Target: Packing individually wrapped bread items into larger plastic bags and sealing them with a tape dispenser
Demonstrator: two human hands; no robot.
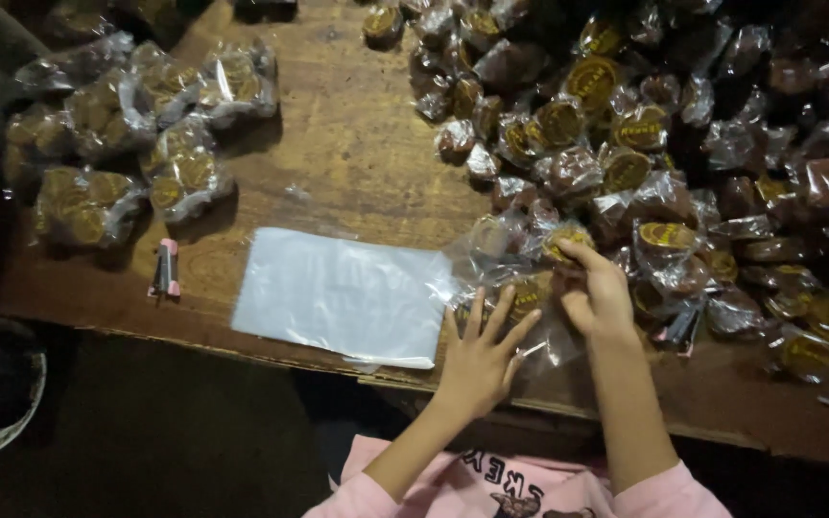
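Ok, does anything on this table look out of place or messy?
Nothing looks damaged or spilled. The wrapped sweets lie in a loose heap, not in rows. The flat clear bag overhangs the table's front edge slightly. A small pink-and-black tool lies alone at the left.

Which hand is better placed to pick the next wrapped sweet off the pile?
Right, probably. The right hand already rests on the edge of the pile of wrapped sweets, fingers on one piece. The left hand lies spread and open beside the flat plastic bags, farther from the pile.
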